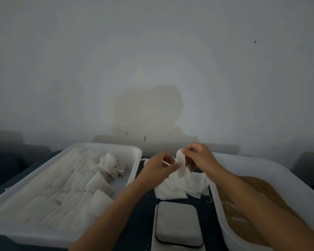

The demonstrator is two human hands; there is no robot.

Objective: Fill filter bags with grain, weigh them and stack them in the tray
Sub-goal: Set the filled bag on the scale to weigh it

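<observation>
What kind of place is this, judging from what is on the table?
Probably a small hand-packing station, perhaps at home. A tray of filled filter bags, a tub of brown grain and a scale sit before a plain wall.

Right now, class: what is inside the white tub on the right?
The tub holds loose brown grain. The right forearm crosses over it, hiding some grain, and the tub's near end is out of frame.

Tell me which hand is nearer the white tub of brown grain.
Right. The right hand holds an empty white filter bag just beside the white tub of brown grain; the left hand is farther off, toward the white tray of filled bags.
</observation>
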